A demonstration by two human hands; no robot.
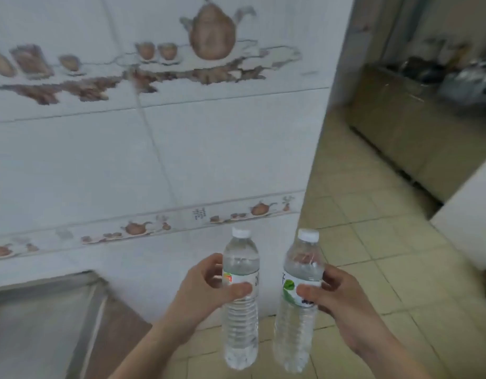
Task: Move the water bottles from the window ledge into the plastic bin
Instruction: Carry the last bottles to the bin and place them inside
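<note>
I hold two clear water bottles with white caps upright in front of me, above the floor. My left hand [201, 291] is wrapped around the label of the left bottle [240, 324]. My right hand [343, 296] grips the right bottle [294, 332] at its green and white label. The two bottles hang side by side, a small gap between them. Neither the window ledge nor the plastic bin is in view.
A white tiled wall [154, 160] with teapot pictures fills the left and ends at a corner. A metal surface [39, 310] sits at lower left. Beige floor tiles [373, 242] lead right towards a steel counter [417, 127] with dark items. A white object [471, 209] stands at right.
</note>
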